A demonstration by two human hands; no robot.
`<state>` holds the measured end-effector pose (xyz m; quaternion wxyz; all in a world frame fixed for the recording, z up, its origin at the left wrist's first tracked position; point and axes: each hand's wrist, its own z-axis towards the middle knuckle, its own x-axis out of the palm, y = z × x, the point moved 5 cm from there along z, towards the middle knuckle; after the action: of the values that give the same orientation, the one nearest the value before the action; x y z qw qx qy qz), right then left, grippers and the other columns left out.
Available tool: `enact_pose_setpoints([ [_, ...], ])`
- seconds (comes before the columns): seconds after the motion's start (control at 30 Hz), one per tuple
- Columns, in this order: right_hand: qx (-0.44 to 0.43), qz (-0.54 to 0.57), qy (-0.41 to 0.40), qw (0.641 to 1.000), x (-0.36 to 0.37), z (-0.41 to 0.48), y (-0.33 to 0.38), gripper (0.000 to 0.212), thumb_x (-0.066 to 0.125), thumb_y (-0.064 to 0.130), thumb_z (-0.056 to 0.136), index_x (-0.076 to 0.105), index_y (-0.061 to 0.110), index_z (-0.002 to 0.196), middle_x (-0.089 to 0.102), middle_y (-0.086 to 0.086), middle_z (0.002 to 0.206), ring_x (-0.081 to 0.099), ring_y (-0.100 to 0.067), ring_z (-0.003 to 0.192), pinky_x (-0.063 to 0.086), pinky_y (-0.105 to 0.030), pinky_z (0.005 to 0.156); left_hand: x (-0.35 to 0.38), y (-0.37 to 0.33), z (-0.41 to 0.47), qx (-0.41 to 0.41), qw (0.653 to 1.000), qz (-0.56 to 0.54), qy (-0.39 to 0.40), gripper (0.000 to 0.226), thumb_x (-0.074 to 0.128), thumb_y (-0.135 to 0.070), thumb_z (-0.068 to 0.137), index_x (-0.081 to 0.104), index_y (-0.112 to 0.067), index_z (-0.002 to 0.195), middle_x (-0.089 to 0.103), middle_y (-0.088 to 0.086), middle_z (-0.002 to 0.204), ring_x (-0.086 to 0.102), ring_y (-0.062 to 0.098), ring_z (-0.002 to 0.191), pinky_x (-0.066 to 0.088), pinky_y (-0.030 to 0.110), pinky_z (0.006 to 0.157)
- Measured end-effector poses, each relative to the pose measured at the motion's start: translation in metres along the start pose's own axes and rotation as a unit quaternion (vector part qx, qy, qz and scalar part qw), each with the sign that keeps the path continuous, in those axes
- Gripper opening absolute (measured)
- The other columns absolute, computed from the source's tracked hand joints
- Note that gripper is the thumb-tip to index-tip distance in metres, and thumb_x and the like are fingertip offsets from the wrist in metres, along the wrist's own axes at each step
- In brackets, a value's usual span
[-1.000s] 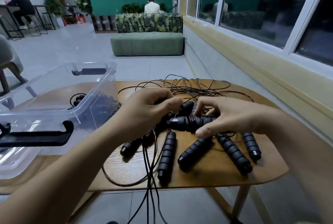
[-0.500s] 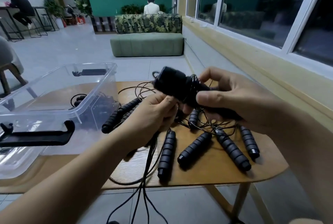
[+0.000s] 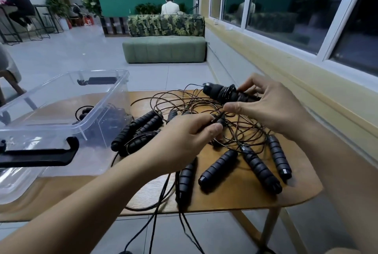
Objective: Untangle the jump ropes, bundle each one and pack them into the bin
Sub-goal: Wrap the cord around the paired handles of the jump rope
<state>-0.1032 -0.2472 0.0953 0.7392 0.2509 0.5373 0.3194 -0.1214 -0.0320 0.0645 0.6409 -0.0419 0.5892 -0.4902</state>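
Jump ropes (image 3: 216, 166) tangled on table (image 3: 235, 198), right hand (image 3: 272, 110) gripping cord-wound handles (image 3: 222, 94), left hand (image 3: 184, 141) pinching cord (image 3: 216, 119), handle label (image 3: 284, 171) unreadable

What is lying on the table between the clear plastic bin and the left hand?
In the head view, a few black rope handles lie between the bin and the left hand.

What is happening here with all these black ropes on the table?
A person is untangling jump ropes on a wooden table. The right hand holds up a wrapped bundle of handles, while the left hand pinches a cord in the tangle. Several loose handles lie on the table, and the clear bin on the left holds some rope.
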Motion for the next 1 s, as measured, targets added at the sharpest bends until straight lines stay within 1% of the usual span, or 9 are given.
enact_pose_setpoints([
  [0.13,0.011,0.008,0.14,0.99,0.015,-0.001,-0.009,0.054,0.089,0.065,0.063,0.07,0.035,0.103,0.08,0.007,0.102,0.076,-0.018,0.097,0.058,-0.052,0.098,-0.021,0.007,0.003,0.003,0.993,-0.107,-0.059,0.031,0.06,-0.034,0.107,0.074,-0.015,0.087,0.05,-0.017,0.05,0.041,0.001,0.047,0.029,0.018,0.048],
  [0.33,-0.026,0.013,0.287,0.958,0.027,-0.02,0.009,0.052,0.096,0.055,0.07,0.073,0.033,0.111,0.077,0.008,0.112,0.073,-0.018,0.109,0.055,-0.055,0.104,-0.028,0.032,0.011,-0.007,0.981,-0.164,-0.1,0.034,0.074,-0.041,0.098,0.07,-0.011,0.081,0.05,-0.004,0.063,0.041,0.01,0.059,0.031,0.026,0.057],
  [0.4,-0.045,0.04,0.304,0.951,0.024,-0.025,0.019,0.05,0.096,0.053,0.07,0.072,0.033,0.109,0.077,0.005,0.114,0.074,-0.02,0.108,0.058,-0.051,0.099,-0.024,0.038,0.013,-0.006,0.972,-0.221,-0.082,0.033,0.075,-0.039,0.096,0.066,-0.01,0.083,0.054,0.001,0.069,0.043,0.015,0.064,0.034,0.03,0.061],
  [0.53,-0.06,0.201,0.325,0.922,0.016,-0.031,0.032,0.042,0.092,0.036,0.072,0.072,0.026,0.107,0.076,-0.01,0.111,0.075,-0.03,0.094,0.06,-0.032,0.079,-0.012,0.041,0.013,-0.026,0.941,-0.333,-0.052,0.021,0.065,-0.022,0.104,0.06,-0.013,0.086,0.052,0.002,0.073,0.048,0.011,0.06,0.042,0.021,0.052],
  [0.6,-0.055,0.289,0.311,0.904,0.013,-0.03,0.034,0.044,0.096,0.033,0.07,0.073,0.021,0.106,0.073,-0.011,0.1,0.071,-0.025,0.08,0.058,-0.027,0.066,-0.003,0.041,0.013,-0.061,0.932,-0.351,-0.059,0.025,0.058,-0.011,0.107,0.054,-0.009,0.082,0.041,0.0,0.062,0.033,0.009,0.05,0.028,0.019,0.045],
  [0.7,-0.066,0.389,0.265,0.88,0.008,-0.026,0.036,0.039,0.091,0.025,0.077,0.069,0.013,0.107,0.067,-0.011,0.088,0.063,-0.021,0.068,0.051,-0.022,0.052,0.01,0.036,0.015,-0.066,0.914,-0.398,-0.041,0.04,0.05,-0.036,0.11,0.062,-0.008,0.085,0.023,0.001,0.063,0.015,0.016,0.054,0.012,0.028,0.047],
  [0.83,-0.062,0.392,0.138,0.908,-0.001,-0.018,0.033,0.042,0.092,0.019,0.082,0.063,0.012,0.111,0.065,-0.01,0.088,0.061,-0.021,0.07,0.048,-0.025,0.055,0.022,0.031,0.013,-0.075,0.932,-0.351,-0.043,0.05,0.041,-0.036,0.114,0.059,0.008,0.101,0.025,-0.005,0.061,0.021,0.011,0.051,0.02,0.022,0.045],
  [0.9,-0.041,0.35,0.051,0.934,-0.005,-0.012,0.025,0.058,0.092,0.034,0.07,0.065,0.012,0.115,0.068,-0.007,0.091,0.062,-0.025,0.074,0.05,-0.032,0.06,0.028,0.028,0.01,-0.076,0.956,-0.281,-0.036,0.045,0.041,-0.039,0.115,0.064,-0.002,0.102,0.033,-0.011,0.06,0.028,0.011,0.051,0.025,0.027,0.048],
  [1.0,-0.02,0.23,-0.04,0.972,-0.006,-0.006,0.009,0.067,0.092,0.057,0.062,0.068,0.022,0.114,0.077,0.0,0.103,0.076,-0.024,0.088,0.059,-0.043,0.075,0.034,0.014,0.005,-0.057,0.996,-0.064,-0.003,0.034,0.044,-0.043,0.112,0.068,-0.023,0.097,0.051,-0.014,0.062,0.046,0.004,0.056,0.035,0.029,0.057],
])
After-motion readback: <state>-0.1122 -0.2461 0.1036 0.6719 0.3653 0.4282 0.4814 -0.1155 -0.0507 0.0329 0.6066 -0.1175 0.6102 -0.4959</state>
